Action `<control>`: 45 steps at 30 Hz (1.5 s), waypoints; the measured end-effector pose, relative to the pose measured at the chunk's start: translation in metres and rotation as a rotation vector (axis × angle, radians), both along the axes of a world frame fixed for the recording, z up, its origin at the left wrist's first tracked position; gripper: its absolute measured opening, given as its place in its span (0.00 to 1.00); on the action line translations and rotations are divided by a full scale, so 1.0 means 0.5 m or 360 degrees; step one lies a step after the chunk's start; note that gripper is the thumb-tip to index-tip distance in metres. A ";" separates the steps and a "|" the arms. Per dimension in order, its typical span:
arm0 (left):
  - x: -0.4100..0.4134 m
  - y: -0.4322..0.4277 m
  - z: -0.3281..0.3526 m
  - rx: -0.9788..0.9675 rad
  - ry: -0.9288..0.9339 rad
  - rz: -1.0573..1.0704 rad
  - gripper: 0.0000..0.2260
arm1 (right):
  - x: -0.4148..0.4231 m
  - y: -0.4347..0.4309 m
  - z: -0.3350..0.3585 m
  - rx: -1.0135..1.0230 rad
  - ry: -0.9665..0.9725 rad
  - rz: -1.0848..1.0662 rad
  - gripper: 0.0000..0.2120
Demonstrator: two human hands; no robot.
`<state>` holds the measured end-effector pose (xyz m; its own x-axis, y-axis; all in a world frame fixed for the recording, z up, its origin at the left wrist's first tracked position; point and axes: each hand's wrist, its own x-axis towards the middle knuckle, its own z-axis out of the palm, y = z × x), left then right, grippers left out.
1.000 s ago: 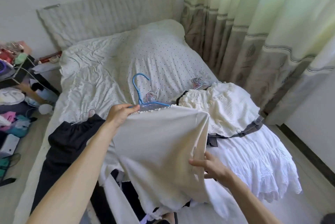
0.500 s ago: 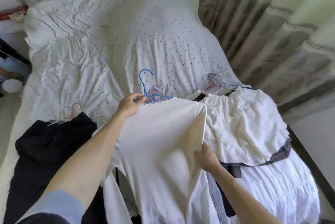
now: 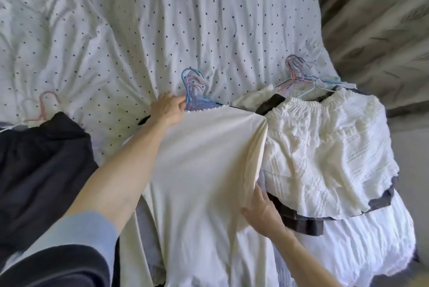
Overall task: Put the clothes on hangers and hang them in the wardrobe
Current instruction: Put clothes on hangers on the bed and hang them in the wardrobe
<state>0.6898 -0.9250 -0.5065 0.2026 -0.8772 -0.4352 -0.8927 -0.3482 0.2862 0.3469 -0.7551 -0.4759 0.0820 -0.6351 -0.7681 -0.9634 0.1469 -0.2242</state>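
Two hands work the cream garment (image 3: 204, 170) lying mid-bed. The left hand (image 3: 168, 108) grips its top edge at the blue hanger (image 3: 191, 87). The right hand (image 3: 262, 212) lies flat, fingers straight, along its right fold. A white skirt (image 3: 325, 147) touches that fold, and a black garment (image 3: 41, 159) lies apart on the left. Dotted bed (image 3: 139, 19) sheet stretches wide beyond the hanger, with the curtain (image 3: 383, 19) along its right edge.

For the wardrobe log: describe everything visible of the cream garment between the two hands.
The cream garment is plain, smooth, thin-looking cloth with a tiny beaded-looking trim along its top edge. It lies spread on the bed over darker clothes, its top at a blue hanger whose hook pokes out above. The left hand sits at its top left corner; the right hand touches its right edge, where a long fold runs down.
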 end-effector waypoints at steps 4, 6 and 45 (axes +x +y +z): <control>0.028 0.076 -0.062 -0.0022 0.0147 0.0268 0.28 | -0.013 0.053 -0.012 0.0028 -0.0066 -0.0070 0.43; 0.029 0.173 -0.072 -0.0249 0.0127 0.0486 0.28 | -0.017 0.072 -0.007 0.0084 -0.0073 -0.0130 0.45; -0.414 0.693 0.152 0.1256 -0.0129 -0.0574 0.21 | -0.211 0.348 0.163 0.0094 -0.0081 -0.0176 0.24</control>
<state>0.4828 -0.5787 -0.4306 0.0275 -0.3419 -0.9393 -0.9938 -0.1102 0.0110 0.2415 -0.5812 -0.3946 0.0540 -0.5964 -0.8009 -0.9282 0.2658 -0.2605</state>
